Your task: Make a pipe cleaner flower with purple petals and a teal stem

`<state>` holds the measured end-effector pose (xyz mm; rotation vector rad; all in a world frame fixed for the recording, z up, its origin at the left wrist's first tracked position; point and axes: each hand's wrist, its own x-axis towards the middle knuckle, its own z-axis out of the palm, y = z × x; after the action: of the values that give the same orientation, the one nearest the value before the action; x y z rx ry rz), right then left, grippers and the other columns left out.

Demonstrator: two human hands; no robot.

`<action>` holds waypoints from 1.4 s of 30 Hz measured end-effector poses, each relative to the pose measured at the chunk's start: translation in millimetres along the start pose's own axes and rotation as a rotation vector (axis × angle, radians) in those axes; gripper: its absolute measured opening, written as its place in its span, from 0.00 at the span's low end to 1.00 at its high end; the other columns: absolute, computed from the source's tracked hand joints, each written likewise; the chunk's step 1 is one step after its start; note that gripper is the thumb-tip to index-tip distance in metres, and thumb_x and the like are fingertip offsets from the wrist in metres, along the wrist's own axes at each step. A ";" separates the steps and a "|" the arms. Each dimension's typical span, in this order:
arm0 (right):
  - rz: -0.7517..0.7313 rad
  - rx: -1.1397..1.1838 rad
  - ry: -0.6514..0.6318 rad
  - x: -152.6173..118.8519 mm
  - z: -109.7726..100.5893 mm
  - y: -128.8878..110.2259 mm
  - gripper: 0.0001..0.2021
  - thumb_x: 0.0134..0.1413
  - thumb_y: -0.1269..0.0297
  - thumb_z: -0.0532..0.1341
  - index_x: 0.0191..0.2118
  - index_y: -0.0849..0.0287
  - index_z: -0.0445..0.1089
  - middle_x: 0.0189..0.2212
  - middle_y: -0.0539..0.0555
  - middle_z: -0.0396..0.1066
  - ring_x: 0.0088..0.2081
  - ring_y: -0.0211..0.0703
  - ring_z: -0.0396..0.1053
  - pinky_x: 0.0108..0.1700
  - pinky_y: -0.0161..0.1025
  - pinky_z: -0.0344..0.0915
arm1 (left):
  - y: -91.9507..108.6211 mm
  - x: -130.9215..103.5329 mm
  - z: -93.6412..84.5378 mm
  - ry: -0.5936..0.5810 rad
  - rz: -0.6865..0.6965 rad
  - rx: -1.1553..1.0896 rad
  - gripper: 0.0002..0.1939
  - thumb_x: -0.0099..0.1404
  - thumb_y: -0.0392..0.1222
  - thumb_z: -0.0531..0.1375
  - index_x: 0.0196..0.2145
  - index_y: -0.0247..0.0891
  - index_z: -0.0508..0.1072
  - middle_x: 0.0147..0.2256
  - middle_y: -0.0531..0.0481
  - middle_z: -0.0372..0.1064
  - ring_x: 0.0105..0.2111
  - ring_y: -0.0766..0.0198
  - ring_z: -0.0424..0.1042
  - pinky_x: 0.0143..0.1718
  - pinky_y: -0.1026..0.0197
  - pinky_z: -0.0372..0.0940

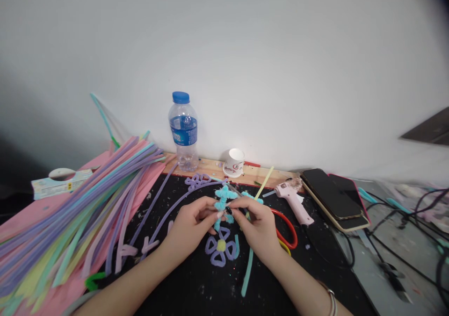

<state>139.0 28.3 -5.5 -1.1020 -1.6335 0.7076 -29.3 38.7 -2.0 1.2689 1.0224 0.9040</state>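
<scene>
Between my two hands is a turquoise pipe-cleaner flower with bent, looped petals. My left hand pinches it from the left, thumb and fingers together. From the other side my right hand closes its thumb and forefinger on it; the fingertips partly hide its lower petals. Just below them a purple pipe-cleaner flower with a yellow centre lies on the black mat. A loose teal pipe cleaner rests beside my right wrist.
Many pastel pipe cleaners spread over the left side. A water bottle and a paper cup stand along the wall. To the right are a pink glue gun, red-handled scissors, a phone and tangled black cables.
</scene>
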 end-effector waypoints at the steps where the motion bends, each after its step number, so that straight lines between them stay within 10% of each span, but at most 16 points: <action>1: 0.004 0.000 -0.003 0.1 0.0 0.1 0.07 0.52 0.74 0.60 0.33 0.55 0.73 0.30 0.52 0.75 0.34 0.43 0.72 0.38 0.39 0.67 | -0.3 0.0 0.0 -0.001 0.000 -0.001 0.09 0.57 0.43 0.61 0.36 0.38 0.72 0.30 0.50 0.72 0.29 0.63 0.72 0.25 0.64 0.69; 42: -0.105 -0.299 -0.051 -6.2 -7.8 -15.4 0.06 0.55 0.74 0.56 0.32 0.58 0.68 0.36 0.55 0.68 0.41 0.45 0.66 0.44 0.43 0.62 | -5.4 1.8 1.3 -0.087 0.030 -0.090 0.11 0.55 0.41 0.62 0.37 0.36 0.69 0.31 0.49 0.72 0.32 0.62 0.72 0.23 0.67 0.66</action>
<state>141.9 15.8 7.7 -1.2050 -1.8689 0.4342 -27.6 39.4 -7.5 1.2399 0.8875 0.9002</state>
